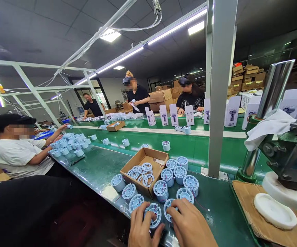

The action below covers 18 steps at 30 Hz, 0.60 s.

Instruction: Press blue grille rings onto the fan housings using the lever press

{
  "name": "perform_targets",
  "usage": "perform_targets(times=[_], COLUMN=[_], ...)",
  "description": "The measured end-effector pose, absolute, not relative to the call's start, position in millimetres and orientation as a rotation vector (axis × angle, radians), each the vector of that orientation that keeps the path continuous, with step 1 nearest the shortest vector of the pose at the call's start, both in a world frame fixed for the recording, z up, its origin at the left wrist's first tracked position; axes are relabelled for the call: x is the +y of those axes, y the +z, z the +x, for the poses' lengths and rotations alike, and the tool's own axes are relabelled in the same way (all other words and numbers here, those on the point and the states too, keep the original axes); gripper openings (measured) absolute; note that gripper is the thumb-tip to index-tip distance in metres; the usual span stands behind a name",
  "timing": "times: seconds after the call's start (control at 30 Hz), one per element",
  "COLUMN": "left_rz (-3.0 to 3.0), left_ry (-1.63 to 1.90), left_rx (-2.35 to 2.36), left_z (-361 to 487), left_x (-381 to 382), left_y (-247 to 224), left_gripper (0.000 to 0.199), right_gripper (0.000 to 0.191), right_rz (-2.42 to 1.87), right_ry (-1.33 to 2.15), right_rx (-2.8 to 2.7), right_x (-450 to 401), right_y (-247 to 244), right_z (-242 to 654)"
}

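Near the bench's front edge, my left hand curls its fingers and thumb around a light blue round plastic housing with a spoked top. Just beside it, my right hand has bent fingers on the rim of another light blue housing; its thumb is mostly hidden. Several similar housings, some with thin red wires, stand around the hands, including one housing behind them. A cardboard box beyond holds loose light blue spoked rings.
At right stands a press with a white round pad above a white disc on cardboard. A grey post rises behind the bench. A green conveyor carries scattered housings. A co-worker handles a housing pile at left; others work opposite.
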State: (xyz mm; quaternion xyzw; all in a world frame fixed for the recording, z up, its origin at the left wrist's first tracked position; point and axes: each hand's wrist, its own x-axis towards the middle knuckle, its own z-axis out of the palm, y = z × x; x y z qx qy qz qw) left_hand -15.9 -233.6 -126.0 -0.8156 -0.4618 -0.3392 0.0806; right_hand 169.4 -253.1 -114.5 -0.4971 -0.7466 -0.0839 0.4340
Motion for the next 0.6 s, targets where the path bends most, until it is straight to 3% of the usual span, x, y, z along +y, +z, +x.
perform_targets(times=[0.13, 0.23, 0.33, 0.6], left_rz=[-2.491, -2.502, -2.48, -2.436], left_ry=[-1.008, -0.956, -0.97, -1.13], left_rx=[-1.254, -1.121, -1.114, -1.237], left_z=[-25, -33, -34, -21], left_x=[-230, -226, -226, -230], left_y=[-122, -125, -133, -144], left_gripper=[0.004, 0.025, 0.042, 0.04], right_gripper=[0.026, 0.013, 0.015, 0.021], right_rz=[-1.45, -1.556, -1.564, -1.474], right_ry=[-0.17, -0.074, -0.007, 0.112], right_rx=[-2.046, -2.184, -2.304, -2.669], right_x=[-238, -227, -220, -202], right_y=[-95, -83, -74, -38], right_z=[154, 146, 148, 164])
